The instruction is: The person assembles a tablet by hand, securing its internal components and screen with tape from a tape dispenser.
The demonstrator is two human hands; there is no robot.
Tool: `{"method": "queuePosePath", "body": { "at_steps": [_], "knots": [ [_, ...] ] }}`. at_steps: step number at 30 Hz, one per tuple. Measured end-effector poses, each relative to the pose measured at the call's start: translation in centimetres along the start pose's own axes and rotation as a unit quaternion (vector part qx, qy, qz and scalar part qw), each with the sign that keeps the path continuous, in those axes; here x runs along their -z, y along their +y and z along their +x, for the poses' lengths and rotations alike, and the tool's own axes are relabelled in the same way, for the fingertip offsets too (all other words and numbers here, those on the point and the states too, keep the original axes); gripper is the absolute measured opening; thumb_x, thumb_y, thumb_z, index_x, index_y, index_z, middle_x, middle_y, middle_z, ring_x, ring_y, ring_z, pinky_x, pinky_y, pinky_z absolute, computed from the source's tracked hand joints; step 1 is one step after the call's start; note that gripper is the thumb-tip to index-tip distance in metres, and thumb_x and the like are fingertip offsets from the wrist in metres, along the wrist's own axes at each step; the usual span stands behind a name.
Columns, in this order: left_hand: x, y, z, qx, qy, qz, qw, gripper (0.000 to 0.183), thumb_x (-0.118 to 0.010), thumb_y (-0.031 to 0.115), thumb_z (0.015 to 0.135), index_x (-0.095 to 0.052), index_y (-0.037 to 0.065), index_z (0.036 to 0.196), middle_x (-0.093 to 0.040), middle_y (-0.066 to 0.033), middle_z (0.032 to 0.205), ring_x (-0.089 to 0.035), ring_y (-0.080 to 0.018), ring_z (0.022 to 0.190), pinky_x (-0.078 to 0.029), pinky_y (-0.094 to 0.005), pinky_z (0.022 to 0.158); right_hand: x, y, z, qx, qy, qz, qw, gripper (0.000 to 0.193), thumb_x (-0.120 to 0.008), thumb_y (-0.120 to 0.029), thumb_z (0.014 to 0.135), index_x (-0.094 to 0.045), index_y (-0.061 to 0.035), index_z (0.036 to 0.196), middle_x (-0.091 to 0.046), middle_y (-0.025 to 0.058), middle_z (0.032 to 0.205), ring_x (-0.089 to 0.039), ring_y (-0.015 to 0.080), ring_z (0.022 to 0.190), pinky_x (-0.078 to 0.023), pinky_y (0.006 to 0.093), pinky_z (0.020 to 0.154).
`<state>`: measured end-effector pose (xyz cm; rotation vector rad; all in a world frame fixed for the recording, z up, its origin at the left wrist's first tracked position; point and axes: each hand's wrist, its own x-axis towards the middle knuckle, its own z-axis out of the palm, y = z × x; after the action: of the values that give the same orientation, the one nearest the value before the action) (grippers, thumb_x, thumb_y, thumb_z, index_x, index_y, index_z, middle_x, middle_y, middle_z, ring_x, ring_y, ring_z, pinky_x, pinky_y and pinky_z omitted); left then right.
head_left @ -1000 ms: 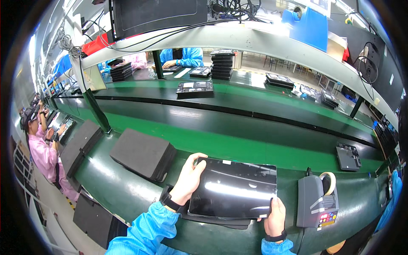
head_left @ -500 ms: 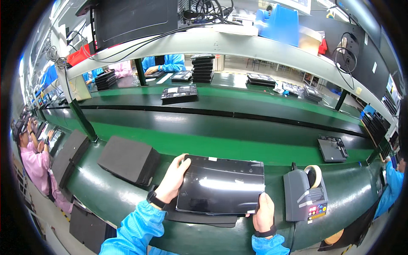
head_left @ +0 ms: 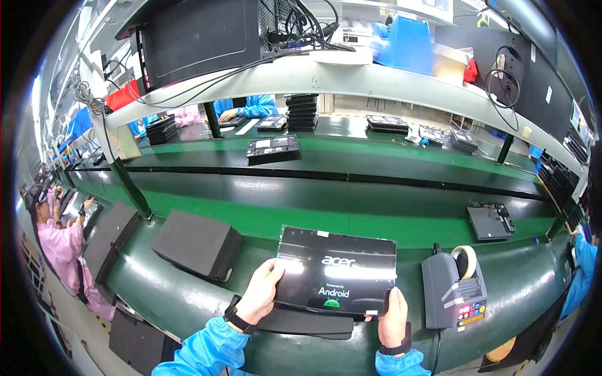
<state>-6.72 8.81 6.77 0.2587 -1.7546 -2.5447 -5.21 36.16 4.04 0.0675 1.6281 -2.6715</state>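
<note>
Between my two hands I hold a black tablet (head_left: 301, 263), its glossy screen facing me and lit with a start-up logo and a small green figure. My left hand (head_left: 258, 293) grips its left edge, thumb on the front. At the lower right corner my right hand (head_left: 393, 318) pinches it, thumb along the edge. Small white stickers sit on its top and bottom rims. Under the tablet lies a flat dark foam pad (head_left: 307, 324) on the green bench, partly hidden. Both wrists wear black bands over blue sleeves.
A grey tape dispenser (head_left: 453, 291) stands right of my right hand. To the left sits a black foam block (head_left: 196, 243), with another foam stack (head_left: 111, 237) beyond. A conveyor (head_left: 313, 188) runs behind, carrying an opened device (head_left: 273, 149). A shelf beam (head_left: 326, 74) crosses overhead. Co-workers sit left and far.
The tablet's screen has gone from dark to showing a logo. My hands have shifted it slightly right, and the whole view has moved a little.
</note>
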Motion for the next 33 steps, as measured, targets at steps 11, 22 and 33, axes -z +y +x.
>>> {"method": "queuePosePath", "body": {
  "at_steps": [11, 22, 33],
  "knots": [
    [0.4, -0.8, 22.3, -0.056, 0.1, 0.045, 0.992, 0.03, -0.053, 0.02, 0.095, -0.058, -0.005, 0.109, -0.061, -0.0073, 0.095, -0.05, -0.0152, 0.085, -0.042, -0.0314, 0.082, -0.8, -2.9, -5.0, 0.09, 0.098, -0.201, 0.971, 0.02, -0.046, -0.011, 0.099, -0.054, 0.0001, 0.114, -0.062, 0.0054, 0.089, -0.056, 0.0113, 0.07, -0.046, 0.0235, 0.062],
    [5.3, -5.8, 32.9, -0.067, 0.163, 0.257, 0.95, 0.038, -0.058, 0.024, 0.09, -0.062, -0.009, 0.109, -0.062, -0.0251, 0.114, -0.057, -0.0383, 0.111, -0.044, -0.0412, 0.094, 2.6, 2.5, -8.5, 0.018, 0.163, -0.244, 0.956, 0.015, -0.047, -0.008, 0.097, -0.055, -0.0006, 0.107, -0.063, 0.0047, 0.082, -0.053, 0.0073, 0.065, -0.044, 0.0202, 0.059],
    [0.4, 1.0, 26.5, -0.026, 0.202, 0.621, 0.757, 0.04, -0.05, 0.028, 0.082, -0.064, -0.003, 0.104, -0.06, -0.0258, 0.113, -0.054, -0.0445, 0.109, -0.045, -0.0516, 0.092, 1.9, 1.9, -7.8, 0.006, 0.166, -0.281, 0.945, 0.013, -0.048, -0.009, 0.097, -0.057, -0.0017, 0.103, -0.061, 0.0025, 0.08, -0.05, 0.006, 0.063, -0.042, 0.0196, 0.055]
  ]
}}
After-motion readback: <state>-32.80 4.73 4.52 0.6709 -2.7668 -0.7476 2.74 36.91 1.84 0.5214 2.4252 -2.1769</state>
